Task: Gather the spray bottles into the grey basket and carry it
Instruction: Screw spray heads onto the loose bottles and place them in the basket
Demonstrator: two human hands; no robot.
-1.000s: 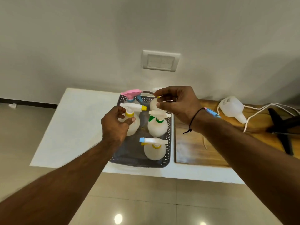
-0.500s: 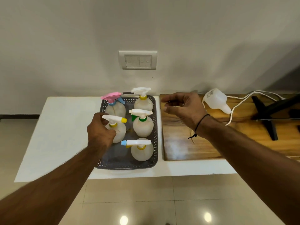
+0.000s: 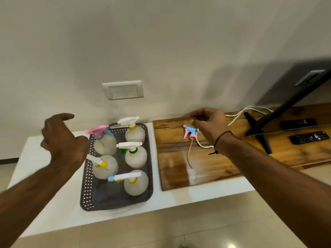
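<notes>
The left hand has lifted off the yellow-collared bottle and hovers loose, holding nothing. Five translucent round-bellied bottles stand in the perforated grey basket. The right hand, fingers half-curled and empty, has swung over the glossy wooden board towards a loose pink-blue sprayer, so gathering continues.
</notes>
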